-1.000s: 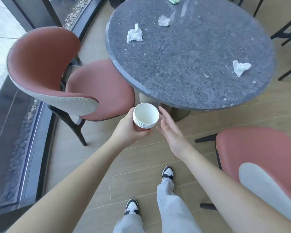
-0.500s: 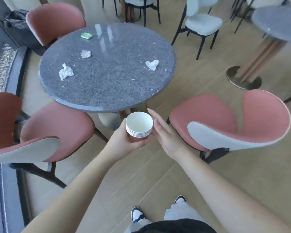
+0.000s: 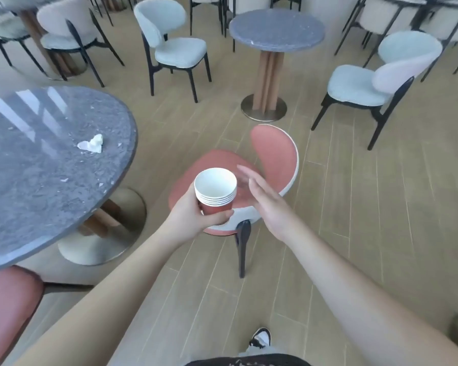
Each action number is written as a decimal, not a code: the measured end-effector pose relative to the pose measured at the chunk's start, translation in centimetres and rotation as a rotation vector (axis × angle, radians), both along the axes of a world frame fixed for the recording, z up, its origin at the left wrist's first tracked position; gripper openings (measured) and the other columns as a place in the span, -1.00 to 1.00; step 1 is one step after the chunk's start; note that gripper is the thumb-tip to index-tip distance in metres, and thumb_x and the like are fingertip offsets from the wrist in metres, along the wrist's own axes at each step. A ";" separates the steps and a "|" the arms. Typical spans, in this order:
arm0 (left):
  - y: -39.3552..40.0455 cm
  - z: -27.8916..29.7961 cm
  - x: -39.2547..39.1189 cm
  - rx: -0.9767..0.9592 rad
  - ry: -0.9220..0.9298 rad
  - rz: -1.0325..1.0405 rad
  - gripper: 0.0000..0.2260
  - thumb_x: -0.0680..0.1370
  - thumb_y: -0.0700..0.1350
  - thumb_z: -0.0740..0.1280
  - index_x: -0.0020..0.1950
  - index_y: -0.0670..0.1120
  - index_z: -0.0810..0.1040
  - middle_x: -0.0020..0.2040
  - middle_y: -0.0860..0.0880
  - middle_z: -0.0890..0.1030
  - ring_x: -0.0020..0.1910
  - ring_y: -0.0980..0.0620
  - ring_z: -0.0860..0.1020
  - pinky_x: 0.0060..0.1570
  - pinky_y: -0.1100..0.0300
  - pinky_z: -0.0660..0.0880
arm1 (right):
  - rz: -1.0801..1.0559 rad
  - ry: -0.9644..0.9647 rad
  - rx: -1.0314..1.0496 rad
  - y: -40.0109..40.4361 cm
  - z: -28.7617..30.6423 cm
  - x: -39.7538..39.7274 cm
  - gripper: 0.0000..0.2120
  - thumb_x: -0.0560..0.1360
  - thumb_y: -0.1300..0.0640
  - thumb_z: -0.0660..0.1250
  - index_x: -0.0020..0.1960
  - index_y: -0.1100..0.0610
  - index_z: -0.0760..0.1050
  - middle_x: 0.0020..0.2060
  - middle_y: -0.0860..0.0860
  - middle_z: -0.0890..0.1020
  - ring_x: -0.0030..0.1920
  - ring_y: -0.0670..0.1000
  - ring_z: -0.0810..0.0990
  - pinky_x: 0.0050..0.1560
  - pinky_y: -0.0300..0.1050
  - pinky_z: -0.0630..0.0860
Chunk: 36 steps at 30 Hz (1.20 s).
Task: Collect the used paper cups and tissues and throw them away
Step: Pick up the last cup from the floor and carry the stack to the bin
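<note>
My left hand [image 3: 191, 216] grips a stack of several nested paper cups [image 3: 215, 190], red outside and white inside, held upright at chest height. My right hand [image 3: 265, 200] is flat with straight fingers just right of the stack, a small gap apart from it. One crumpled white tissue [image 3: 91, 144] lies on the dark speckled round table [image 3: 32, 196] at the left, with small white scraps scattered near it.
A pink chair [image 3: 275, 154] stands right behind the cups. Another pink seat [image 3: 8, 307] is at the lower left. A second round table [image 3: 276, 30] and several pale chairs stand further back. Wood-look floor stretches to the right.
My view has swung right: the table has slid to the left edge and only one tissue still shows. Both hands keep the same pose around the cup stack.
</note>
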<state>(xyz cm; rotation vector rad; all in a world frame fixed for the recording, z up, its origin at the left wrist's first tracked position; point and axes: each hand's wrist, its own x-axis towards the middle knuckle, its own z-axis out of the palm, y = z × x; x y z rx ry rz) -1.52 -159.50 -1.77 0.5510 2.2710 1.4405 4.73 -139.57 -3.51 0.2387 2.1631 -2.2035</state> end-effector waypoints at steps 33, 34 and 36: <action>43.3 1.5 -16.3 0.100 -0.041 -0.393 -0.23 0.27 0.23 0.58 0.41 0.04 0.45 0.27 0.13 0.64 0.24 0.19 0.61 0.22 0.19 0.54 | -0.504 0.115 0.051 38.0 2.2 -5.9 -0.50 0.52 -0.44 0.13 0.40 -0.33 0.34 0.44 -0.18 0.46 0.45 -0.21 0.40 0.52 0.02 0.31; 44.7 1.4 -16.5 0.095 -0.037 -0.377 -0.21 0.26 0.24 0.58 0.42 0.03 0.44 0.27 0.13 0.64 0.24 0.18 0.60 0.25 0.14 0.54 | -0.489 0.113 0.042 39.5 2.2 -6.3 -0.50 0.51 -0.44 0.13 0.40 -0.33 0.34 0.45 -0.17 0.45 0.45 -0.21 0.40 0.52 0.01 0.31; 47.7 1.3 -16.8 0.081 -0.019 -0.347 -0.18 0.25 0.27 0.58 0.43 0.04 0.44 0.27 0.13 0.64 0.25 0.16 0.60 0.28 0.07 0.54 | -0.459 0.122 0.044 42.6 2.4 -7.2 -0.49 0.50 -0.46 0.13 0.39 -0.34 0.34 0.47 -0.15 0.43 0.45 -0.20 0.39 0.51 -0.01 0.32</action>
